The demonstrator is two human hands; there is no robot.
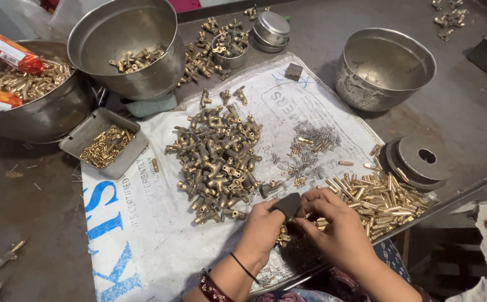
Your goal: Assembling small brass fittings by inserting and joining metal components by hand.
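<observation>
My left hand (261,229) and my right hand (336,223) meet near the front edge of a white printed sack (159,223) spread on the table. Between their fingers sits a small dark rounded tool or block (288,204), with brass pieces under it; both hands grip around it. A big heap of brass valve-like fittings (218,159) lies just beyond my left hand. To the right of my right hand lies a pile of brass pins (380,198). Small springs and short brass bits (305,148) are scattered between the two piles.
A tilted steel bowl (126,47) holds a few fittings; another bowl (36,106) at left holds brass parts and red packets. A square tin (104,142) has small brass pieces. An empty steel bowl (383,67) and round metal discs (417,162) stand right.
</observation>
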